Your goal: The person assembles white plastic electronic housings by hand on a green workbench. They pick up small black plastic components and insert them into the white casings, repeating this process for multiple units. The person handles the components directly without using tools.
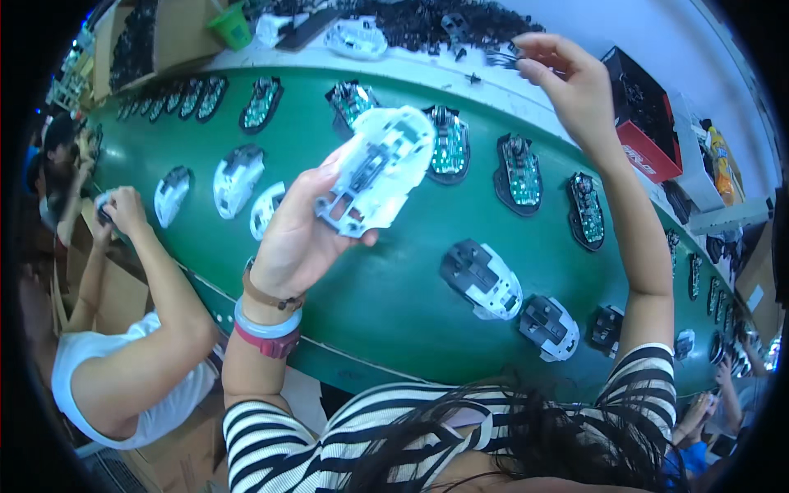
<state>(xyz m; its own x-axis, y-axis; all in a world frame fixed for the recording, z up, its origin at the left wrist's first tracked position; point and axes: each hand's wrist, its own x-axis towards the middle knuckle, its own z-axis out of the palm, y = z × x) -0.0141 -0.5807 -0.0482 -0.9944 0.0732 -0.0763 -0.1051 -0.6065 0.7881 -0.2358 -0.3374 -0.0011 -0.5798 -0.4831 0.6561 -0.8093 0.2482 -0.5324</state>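
My left hand is closed around a white computer mouse shell, raised above the green work surface with its hollow inner side showing. My right hand reaches to the far white ledge, its thumb and fingers pinched on small black parts whose exact kind is too small to make out. Behind the shell stand a mouse base with a green circuit board and another such base. Nearer to me lie a white and black mouse shell and a similar shell.
A heap of small black parts covers the ledge, beside a white shell and a green cup. Right of my right arm sits a red and black box. A co-worker's hands work at the left; other people sit farther along.
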